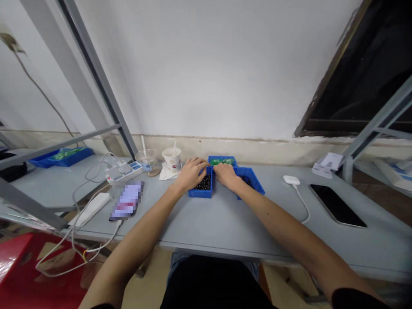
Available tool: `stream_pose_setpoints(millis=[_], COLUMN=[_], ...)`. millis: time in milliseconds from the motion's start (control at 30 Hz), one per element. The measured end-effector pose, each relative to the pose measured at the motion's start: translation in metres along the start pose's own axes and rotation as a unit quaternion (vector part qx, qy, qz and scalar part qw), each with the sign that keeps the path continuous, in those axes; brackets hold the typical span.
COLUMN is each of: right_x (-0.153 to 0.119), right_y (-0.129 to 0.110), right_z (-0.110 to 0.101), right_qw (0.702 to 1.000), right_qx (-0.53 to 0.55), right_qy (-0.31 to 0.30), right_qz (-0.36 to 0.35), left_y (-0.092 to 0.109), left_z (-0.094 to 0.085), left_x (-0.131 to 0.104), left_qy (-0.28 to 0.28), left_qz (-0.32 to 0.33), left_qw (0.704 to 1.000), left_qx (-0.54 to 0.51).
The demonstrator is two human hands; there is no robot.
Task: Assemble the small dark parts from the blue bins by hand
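Observation:
My left hand (192,172) is over the back left of a blue bin (200,194) that holds small dark pieces (203,183). Its fingers are loosely bent toward the right, the thumb apart from them, with nothing visible in them. Just to the right, my right hand (224,174) has its fingers curled closed between this bin and a second blue bin (255,180) with dark contents. Whatever it may hold is hidden. Right behind both hands stands a third blue bin (222,158) with green pieces in clear plastic.
On the left are a paper cup (172,159), a plastic cup (151,165), a power strip (130,171), a phone (127,201) and loose white cables. A white case (291,180) on a cable and a dark phone (337,205) lie right. A red stool (19,266) stands below left.

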State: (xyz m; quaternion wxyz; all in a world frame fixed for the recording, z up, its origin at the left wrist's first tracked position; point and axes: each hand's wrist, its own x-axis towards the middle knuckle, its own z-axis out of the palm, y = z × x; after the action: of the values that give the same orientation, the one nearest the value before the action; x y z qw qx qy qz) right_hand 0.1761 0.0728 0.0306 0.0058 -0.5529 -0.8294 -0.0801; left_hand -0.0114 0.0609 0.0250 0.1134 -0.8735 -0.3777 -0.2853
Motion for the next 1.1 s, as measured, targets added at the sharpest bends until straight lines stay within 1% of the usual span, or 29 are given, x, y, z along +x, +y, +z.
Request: stream_pose_setpoints(millis=[167,300,467,633,833,1000,1100], right_x=[-0.003,-0.007,-0.007,0.0,0.001,-0.001,-0.004], right_y=[0.004,0.009,0.005,0.001,0.007,0.015,0.018], right_z=[0.0,-0.005,-0.009,-0.002,0.004,0.001,0.0], right_qw=[1.0,1.0,1.0,0.999,0.998,0.995,0.982], right_qx=[0.007,0.01,0.016,0.031,0.059,0.089,0.17], right_qy=[0.007,0.017,0.014,0.002,-0.005,0.03,0.074], right_qz=[-0.003,-0.002,0.005,0.016,0.019,0.035,0.039], left_y=[0.003,0.007,0.011,0.012,0.012,0.012,0.012], left_z=[0.002,0.001,0.0,-0.001,-0.001,0.0,0.004], left_x=[0.0,0.0,0.0,0.0,0.001,0.0,0.0], left_qy=[-0.018,-0.03,-0.04,-0.049,-0.054,-0.047,-0.034], left_qz=[0.011,0.016,0.019,0.016,0.008,0.008,0.009], left_qw=[1.0,0.999,0.999,0.998,0.998,0.999,0.999], left_qx=[0.012,0.019,0.022,0.019,0.008,0.017,0.027])
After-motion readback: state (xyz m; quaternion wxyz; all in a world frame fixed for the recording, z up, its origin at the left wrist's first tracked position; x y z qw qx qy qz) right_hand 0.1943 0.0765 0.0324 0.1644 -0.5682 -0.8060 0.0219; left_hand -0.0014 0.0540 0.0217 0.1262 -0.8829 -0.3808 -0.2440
